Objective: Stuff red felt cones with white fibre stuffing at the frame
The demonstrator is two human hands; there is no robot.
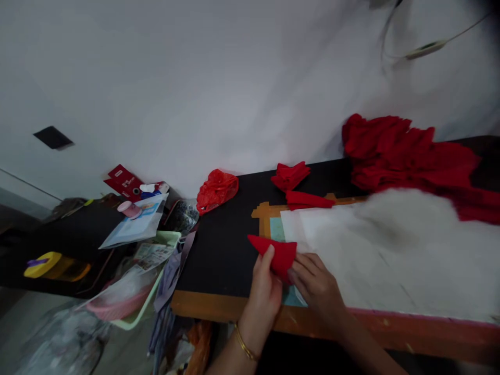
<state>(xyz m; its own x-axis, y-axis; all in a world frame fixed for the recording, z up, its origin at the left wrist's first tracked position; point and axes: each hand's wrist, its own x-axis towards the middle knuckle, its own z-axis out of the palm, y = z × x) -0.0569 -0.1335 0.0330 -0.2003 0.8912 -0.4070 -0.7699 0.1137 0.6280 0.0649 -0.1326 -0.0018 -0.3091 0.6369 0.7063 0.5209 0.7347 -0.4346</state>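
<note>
A pointed red cloth piece (279,255), shaped like a small cone, is held over the front left part of the white sheet. My left hand (265,284) grips it from below and the left, thumb laid on its face. At its wide right end, the fingers of my right hand (316,284) are closed on the edge; their tips are partly hidden. Behind my hands, a folded red cloth strip (308,200) lies near a small bunch of red cloth pieces (289,176). A large heap of red cloth (406,153) rests at the back right.
The white sheet (437,271) covers the right side of the black table (222,255). A red plastic bag (217,190) sits by the wall. To the left are a green basket (156,281), a yellow-lidded bottle (58,266) and a pink jar (129,209) on papers.
</note>
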